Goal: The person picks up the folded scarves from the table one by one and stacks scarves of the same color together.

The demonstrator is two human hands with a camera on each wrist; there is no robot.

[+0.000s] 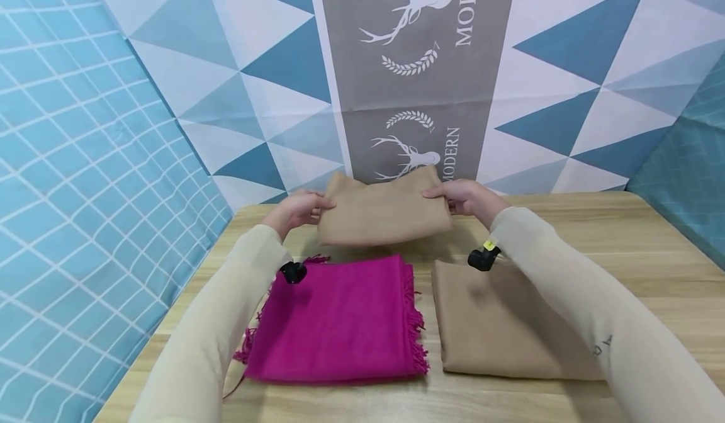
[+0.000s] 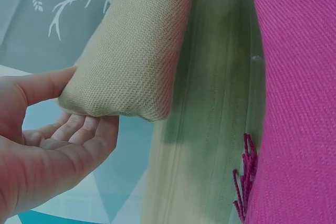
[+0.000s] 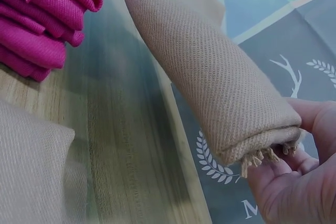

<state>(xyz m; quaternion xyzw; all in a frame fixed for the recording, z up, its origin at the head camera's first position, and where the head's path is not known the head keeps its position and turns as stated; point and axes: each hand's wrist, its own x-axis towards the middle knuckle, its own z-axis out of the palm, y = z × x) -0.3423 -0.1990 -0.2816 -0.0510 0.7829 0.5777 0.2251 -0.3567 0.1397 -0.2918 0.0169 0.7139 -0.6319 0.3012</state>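
Both hands hold up a folded tan scarf (image 1: 385, 212) over the back of the wooden table. My left hand (image 1: 303, 210) grips its left end, thumb on top and fingers beneath, as the left wrist view shows on the scarf (image 2: 128, 51). At the other end my right hand (image 1: 467, 197) pinches the fold; in the right wrist view short fringe hangs from the scarf (image 3: 210, 77) by the fingers (image 3: 278, 174). Nearer on the table lies a folded magenta scarf (image 1: 340, 322) with fringed sides. Right of it is a second folded tan cloth (image 1: 510, 328), partly hidden under the right forearm.
The wooden table (image 1: 640, 240) runs back to a wall covering (image 1: 419, 89) with triangles and deer heads. A blue gridded sheet (image 1: 102, 190) hangs along the left side. Small black cameras (image 1: 484, 258) are worn on both wrists.
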